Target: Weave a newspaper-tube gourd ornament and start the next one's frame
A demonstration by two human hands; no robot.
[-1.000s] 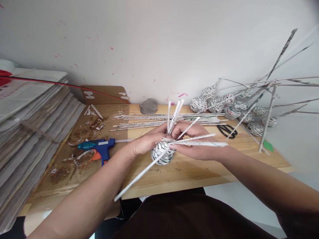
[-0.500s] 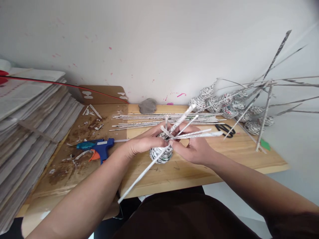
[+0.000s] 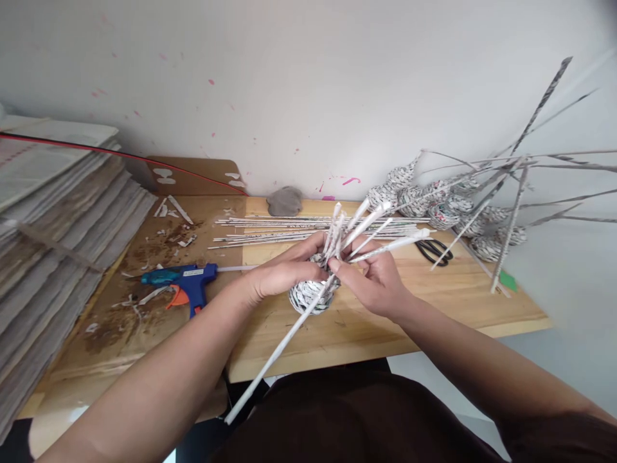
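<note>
Woven-paper ball (image 3: 311, 299) is over the counter (image 3: 457, 292), can't tell if touching; L hand (image 3: 289, 273) grips its neck, R hand (image 3: 369, 283) pinches splayed paper tubes (image 3: 365, 226). I'd brace w/ L, press each tube snug w/o kinking. Long tube (image 3: 279, 349) slanting toward me could snag. Glue gun (image 3: 195, 283)'s L, spare tubes (image 3: 284, 224) behind, black-handled scissors (image 3: 436, 252) R.

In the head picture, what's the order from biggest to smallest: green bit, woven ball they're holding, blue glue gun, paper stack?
1. Paper stack, helped by being near.
2. Blue glue gun and woven ball: can't rank these, the woven ball is partly hidden.
3. Green bit.
</note>
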